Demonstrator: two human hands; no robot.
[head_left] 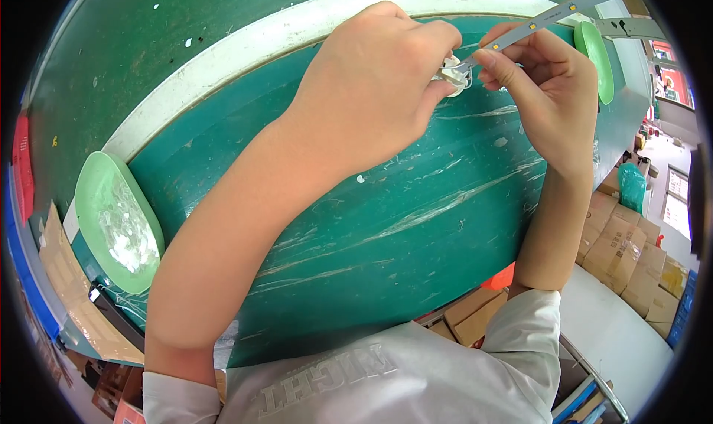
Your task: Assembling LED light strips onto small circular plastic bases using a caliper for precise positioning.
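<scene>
Over the far side of the table, both hands are close together. My right hand [557,86] pinches a pale LED strip [551,15] between thumb and fingers. The strip has small yellow LEDs along it and runs out past the fingers toward the upper right. My left hand [379,82] is closed, thumb against fingers, on a small white plastic piece [456,77] with thin white wires. The strip's lower end meets this piece; whether the two are joined, I cannot tell. The left fingertips are partly hidden behind the back of the hand.
A light green dish [93,216] holding small clear pieces stands at the left. Another green dish [594,60] is at the far right. A white raised strip [215,64] borders the scuffed green table [416,223]. Cardboard boxes [620,246] are stacked off to the right.
</scene>
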